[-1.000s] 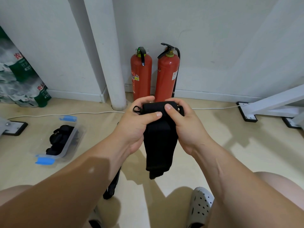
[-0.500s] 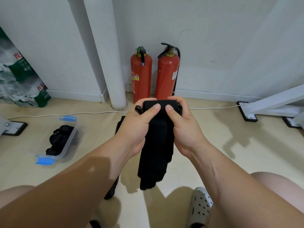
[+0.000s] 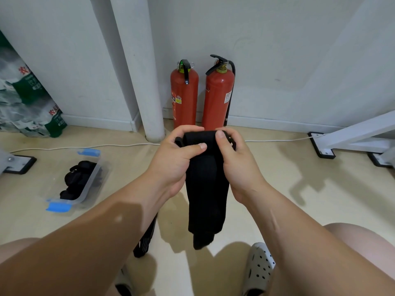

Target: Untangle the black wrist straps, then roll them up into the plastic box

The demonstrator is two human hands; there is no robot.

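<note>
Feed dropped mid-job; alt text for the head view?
The left hand and right hand grip the rolled top of a black fabric wrist strap, its tail hanging down. A clear plastic box with blue clips, holding more black straps, sits on the floor at left; two red fire extinguishers stand by the wall behind.

Matt black cloth strap; clear glossy plastic box.

Bare utility or storage corner indoors (exact use unclear). Two red fire extinguishers against plain white wall; white round column beside them; shrink-wrapped bottled-water packs at left; white metal frame on black feet; white cable along beige floor.
</note>
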